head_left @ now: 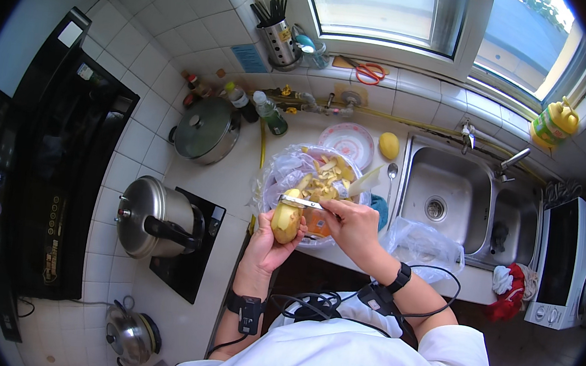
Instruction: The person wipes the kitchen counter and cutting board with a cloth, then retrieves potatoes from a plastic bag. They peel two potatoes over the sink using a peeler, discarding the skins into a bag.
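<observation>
My left hand (269, 250) grips a partly peeled potato (286, 223), holding it upright with pale flesh showing between strips of brown skin. In my right hand (354, 226) is a metal peeler (299, 201), its blade end lying across the upper part of the potato. Just beyond both hands stands a bin lined with a clear plastic bag (282, 166). Many potato peelings (325, 179) lie inside it. A yellow potato (388, 145) rests on the counter behind, beside a white plate with a pink pattern (348, 143).
A double sink (447, 192) is on the right, with a plastic bag (426, 245) at its near edge. A spoon (391, 182) lies beside it. To the left are a pressure cooker (153, 218), a lidded pot (207, 131) and bottles (269, 113). Red scissors (369, 74) lie on the sill.
</observation>
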`<state>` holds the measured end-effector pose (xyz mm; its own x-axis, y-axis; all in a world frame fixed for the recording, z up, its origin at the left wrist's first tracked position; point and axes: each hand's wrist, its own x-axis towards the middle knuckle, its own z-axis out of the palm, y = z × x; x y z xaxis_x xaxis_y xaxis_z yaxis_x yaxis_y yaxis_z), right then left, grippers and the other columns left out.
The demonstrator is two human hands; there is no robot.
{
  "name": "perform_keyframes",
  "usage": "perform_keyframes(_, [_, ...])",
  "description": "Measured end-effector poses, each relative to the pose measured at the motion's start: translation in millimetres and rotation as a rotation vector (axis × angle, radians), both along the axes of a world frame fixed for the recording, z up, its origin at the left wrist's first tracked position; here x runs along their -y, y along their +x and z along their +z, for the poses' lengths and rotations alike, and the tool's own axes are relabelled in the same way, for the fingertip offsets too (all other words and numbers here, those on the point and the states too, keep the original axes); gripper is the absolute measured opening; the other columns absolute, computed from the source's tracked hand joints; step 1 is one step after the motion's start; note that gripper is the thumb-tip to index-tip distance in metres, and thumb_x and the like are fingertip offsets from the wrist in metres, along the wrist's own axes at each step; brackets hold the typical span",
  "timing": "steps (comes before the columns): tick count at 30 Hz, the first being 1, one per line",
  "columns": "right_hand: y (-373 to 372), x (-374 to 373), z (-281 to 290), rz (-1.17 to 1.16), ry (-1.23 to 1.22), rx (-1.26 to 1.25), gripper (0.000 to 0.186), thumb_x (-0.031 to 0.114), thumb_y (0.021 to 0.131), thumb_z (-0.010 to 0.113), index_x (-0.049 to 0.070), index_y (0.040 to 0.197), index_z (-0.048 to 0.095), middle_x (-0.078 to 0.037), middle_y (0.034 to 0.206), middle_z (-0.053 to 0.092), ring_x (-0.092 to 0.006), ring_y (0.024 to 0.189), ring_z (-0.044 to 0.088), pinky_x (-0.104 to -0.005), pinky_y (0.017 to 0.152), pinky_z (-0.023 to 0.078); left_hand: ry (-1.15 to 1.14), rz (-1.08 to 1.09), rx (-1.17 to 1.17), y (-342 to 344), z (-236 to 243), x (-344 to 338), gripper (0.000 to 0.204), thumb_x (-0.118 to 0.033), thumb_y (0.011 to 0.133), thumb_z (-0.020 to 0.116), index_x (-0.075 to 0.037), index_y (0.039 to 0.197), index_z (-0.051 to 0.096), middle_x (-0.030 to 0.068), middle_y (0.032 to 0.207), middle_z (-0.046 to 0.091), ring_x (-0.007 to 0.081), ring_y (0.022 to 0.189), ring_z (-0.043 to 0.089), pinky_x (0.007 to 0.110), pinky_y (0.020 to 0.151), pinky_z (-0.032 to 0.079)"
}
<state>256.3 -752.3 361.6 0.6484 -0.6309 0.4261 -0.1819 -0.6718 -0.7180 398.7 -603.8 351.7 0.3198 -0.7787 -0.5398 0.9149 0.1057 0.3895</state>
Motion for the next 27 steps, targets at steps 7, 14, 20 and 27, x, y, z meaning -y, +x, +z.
perform_keyframes(7, [4, 20, -3, -0.194, -0.133, -0.125, 0.017, 0.028, 0.087, 0.077, 0.013, 0.095, 0.078, -0.009, 0.077, 0.071, -0.0276, 0.065, 0.069, -0.0355, 0.057, 0.052, -0.051, -0.05, 0.046, -5, 6, -6, 0.062, -0.051, 0.104, 0.045, 0.006, 0.129, 0.048, 0.0159, 0.11, 0.057, 0.024, 0.096, 0.058, 0.033, 0.087, 0.056])
perform_keyframes(14, [1, 23, -13, -0.215, -0.133, -0.17, 0.018, 0.032, 0.087, 0.075, 0.015, 0.093, 0.078, -0.008, 0.071, 0.068, -0.0267, 0.063, 0.068, -0.0364, 0.056, 0.051, -0.048, 0.035, -0.219, 0, 9, -4, 0.063, -0.048, 0.102, 0.051, 0.005, 0.135, 0.045, 0.0178, 0.112, 0.057, 0.0263, 0.098, 0.059, 0.035, 0.087, 0.056])
perform_keyframes(20, [-7, 27, -8, -0.217, -0.268, -0.176, 0.015, 0.028, 0.086, 0.077, 0.014, 0.092, 0.078, -0.008, 0.068, 0.066, -0.0261, 0.06, 0.066, -0.0358, 0.054, 0.049, -0.123, 0.034, -0.264, 4, 6, 3, 0.057, -0.044, 0.101, 0.055, 0.003, 0.132, 0.046, 0.0173, 0.107, 0.055, 0.026, 0.096, 0.058, 0.036, 0.086, 0.057])
perform_keyframes(27, [-14, 14, 10, 0.039, 0.127, 0.124, 0.017, 0.019, 0.081, 0.08, 0.011, 0.095, 0.078, -0.009, 0.075, 0.071, -0.0246, 0.062, 0.069, -0.0317, 0.057, 0.053, 0.031, 0.108, -0.251, 5, 2, 22, 0.046, -0.035, 0.104, 0.052, 0.0, 0.134, 0.051, 0.0193, 0.115, 0.058, 0.0281, 0.103, 0.06, 0.04, 0.089, 0.056])
